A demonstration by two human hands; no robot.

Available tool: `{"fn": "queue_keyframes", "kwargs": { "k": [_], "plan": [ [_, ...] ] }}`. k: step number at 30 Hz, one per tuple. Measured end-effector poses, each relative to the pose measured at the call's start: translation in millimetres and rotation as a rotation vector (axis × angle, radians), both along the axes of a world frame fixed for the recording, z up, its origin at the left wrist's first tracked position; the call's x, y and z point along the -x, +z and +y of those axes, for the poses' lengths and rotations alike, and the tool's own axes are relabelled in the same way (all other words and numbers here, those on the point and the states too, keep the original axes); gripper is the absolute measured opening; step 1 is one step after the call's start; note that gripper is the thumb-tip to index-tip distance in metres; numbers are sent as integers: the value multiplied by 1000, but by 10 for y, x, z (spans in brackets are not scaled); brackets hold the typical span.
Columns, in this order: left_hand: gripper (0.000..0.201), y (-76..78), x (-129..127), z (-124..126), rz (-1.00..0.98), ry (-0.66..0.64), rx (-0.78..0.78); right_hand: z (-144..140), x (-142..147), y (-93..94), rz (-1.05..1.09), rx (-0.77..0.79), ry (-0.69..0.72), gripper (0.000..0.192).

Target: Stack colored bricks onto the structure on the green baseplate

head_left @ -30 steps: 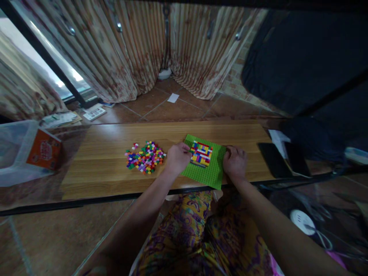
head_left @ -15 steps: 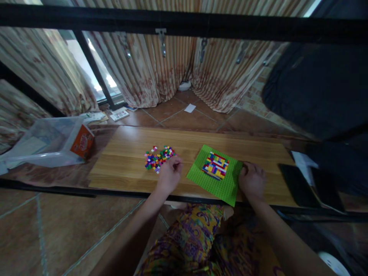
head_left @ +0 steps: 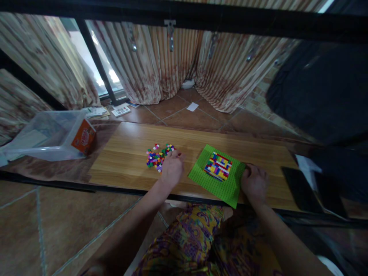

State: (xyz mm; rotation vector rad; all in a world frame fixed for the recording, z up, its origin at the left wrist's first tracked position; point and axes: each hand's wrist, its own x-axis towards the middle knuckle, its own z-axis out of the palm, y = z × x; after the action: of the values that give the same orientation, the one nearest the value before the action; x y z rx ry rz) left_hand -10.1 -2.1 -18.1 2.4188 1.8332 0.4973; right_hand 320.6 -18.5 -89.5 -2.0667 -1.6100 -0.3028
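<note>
My left hand (head_left: 173, 168) is at the right side of a loose pile of small coloured toy bricks (head_left: 155, 158). Its fingers are drawn together; whatever they may hold is too small to make out. On the right, a green baseplate (head_left: 230, 191) lies turned at an angle on the wooden board, with one corner reaching over the front edge. A square block of built-up bricks (head_left: 218, 166) in red, yellow, white and blue sits on it. My right hand (head_left: 255, 181) grips the plate's right edge, its fingers curled and partly hidden.
The wooden board (head_left: 115, 161) carries all of this. A clear plastic bin (head_left: 54, 154) with an orange label stands at the left. Dark flat objects (head_left: 301, 188) lie at the right end. A black bar (head_left: 195, 15) crosses in front of the curtains (head_left: 161, 69).
My left hand has moved slightly up and turned, its fingers now lower over the pile's right side. The right hand stays at the baseplate. The whole view has shifted a little.
</note>
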Motion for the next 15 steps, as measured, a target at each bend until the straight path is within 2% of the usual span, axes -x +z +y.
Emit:
{"fn": "queue_keyframes", "kwargs": {
  "k": [4, 8, 11, 15],
  "plan": [
    [26, -33, -45, 158, 122, -7, 56, -3, 17, 14, 13, 5, -12, 37],
    [25, 4, -59, 193, 124, -14, 67, -8, 37, 30, 26, -2, -13, 36],
    [25, 78, -147, 132, 1, -16, 91, -8, 43, 35, 33, -14, -10, 36],
    [22, 113, -327, 28, -289, -79, 210, -1, 37, 28, 33, -12, -14, 36]
  ]
}}
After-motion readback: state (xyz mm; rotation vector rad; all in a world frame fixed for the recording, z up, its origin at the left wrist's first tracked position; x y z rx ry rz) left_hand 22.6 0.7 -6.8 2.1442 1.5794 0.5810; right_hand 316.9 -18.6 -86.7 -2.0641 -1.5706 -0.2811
